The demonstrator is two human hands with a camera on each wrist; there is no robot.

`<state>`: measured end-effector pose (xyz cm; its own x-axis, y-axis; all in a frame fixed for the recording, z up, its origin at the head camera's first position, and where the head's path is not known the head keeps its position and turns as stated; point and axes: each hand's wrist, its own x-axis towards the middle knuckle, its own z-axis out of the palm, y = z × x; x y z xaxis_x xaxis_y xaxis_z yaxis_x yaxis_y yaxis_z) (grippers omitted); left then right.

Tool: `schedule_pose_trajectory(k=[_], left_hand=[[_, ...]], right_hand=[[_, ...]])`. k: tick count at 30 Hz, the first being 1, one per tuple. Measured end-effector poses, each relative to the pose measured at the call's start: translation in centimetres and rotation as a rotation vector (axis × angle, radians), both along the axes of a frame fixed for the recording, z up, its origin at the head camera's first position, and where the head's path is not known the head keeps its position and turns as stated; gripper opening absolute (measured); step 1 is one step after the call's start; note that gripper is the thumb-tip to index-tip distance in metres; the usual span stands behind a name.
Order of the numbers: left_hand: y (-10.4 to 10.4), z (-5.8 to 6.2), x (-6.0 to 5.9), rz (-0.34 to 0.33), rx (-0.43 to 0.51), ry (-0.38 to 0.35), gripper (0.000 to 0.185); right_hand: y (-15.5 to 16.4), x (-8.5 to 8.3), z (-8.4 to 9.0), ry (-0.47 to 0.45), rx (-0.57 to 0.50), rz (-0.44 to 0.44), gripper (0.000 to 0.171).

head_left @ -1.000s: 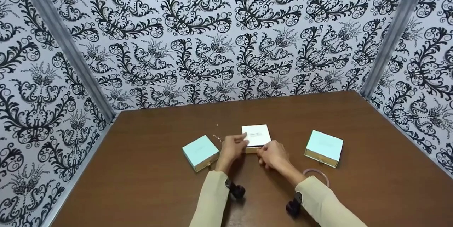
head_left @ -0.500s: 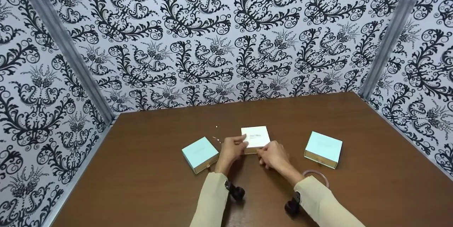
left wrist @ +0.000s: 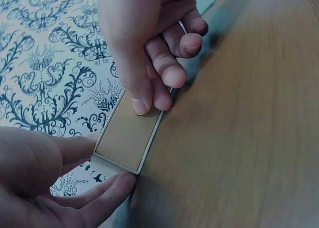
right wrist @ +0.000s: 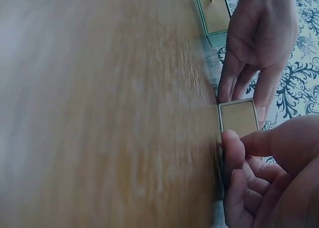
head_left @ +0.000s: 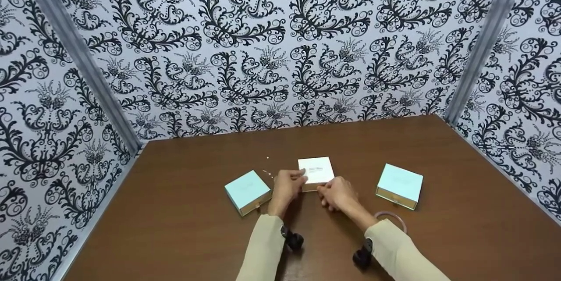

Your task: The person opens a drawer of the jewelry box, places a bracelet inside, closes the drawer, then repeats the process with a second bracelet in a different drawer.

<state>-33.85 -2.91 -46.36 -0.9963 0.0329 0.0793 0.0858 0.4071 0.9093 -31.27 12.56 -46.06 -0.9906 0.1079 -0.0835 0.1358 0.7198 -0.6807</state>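
A small white drawer box [head_left: 316,168] with printed lettering on top sits mid-table, its gold drawer front [left wrist: 124,138] facing me. My left hand [head_left: 285,188] grips the sleeve at its left side, thumb and fingers on opposite faces. At the gold front, my right hand [head_left: 339,194] has thumb and index fingertip pinched together on the drawer's pull, which the fingertips hide. The drawer front lies flush within the sleeve's rim in the left wrist view.
A mint drawer box [head_left: 247,191] stands left of the hands, another mint box [head_left: 399,184] to the right. A pinkish ring-shaped band [head_left: 392,217] lies by the right sleeve. Small white bits [head_left: 267,172] lie behind the left hand. Patterned walls [head_left: 263,75] enclose the table.
The centre box's drawer has slid inward: the dark gap between its top and gold front has closed. Both hands keep their places on the box.
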Motion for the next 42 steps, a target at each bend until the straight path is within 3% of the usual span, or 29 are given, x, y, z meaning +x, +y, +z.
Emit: schedule_pose_trajectory(k=[7,16,21,26,30,37,42], left_hand=[[0.3,0.1,0.2,0.025,-0.069,0.078,0.015],[0.9,0.1,0.6,0.047,-0.118,0.128,0.016],[1.4,0.7,1.0,0.075,-0.256,0.187,0.012],[2.2,1.2,1.0,0.112,-0.435,0.306,0.027],[3.0,1.3,1.3,0.122,-0.499,0.362,0.013],[4.2,1.8,1.9,0.088,-0.503,0.439,0.025],[5.5,2.8,2.3,0.017,-0.363,0.338,0.038]], right_hand=[[0.3,0.6,0.3,-0.030,-0.054,0.026,0.032],[1.2,1.7,0.9,-0.004,-0.071,0.046,0.032],[2.3,2.2,1.4,0.040,-0.040,0.021,0.023],[3.7,2.6,1.9,0.081,0.008,-0.003,0.020],[5.0,3.2,2.3,0.128,0.023,-0.012,0.020],[7.0,4.2,3.1,0.230,0.079,-0.005,0.026],[9.1,4.2,3.4,0.309,0.135,-0.026,0.033]])
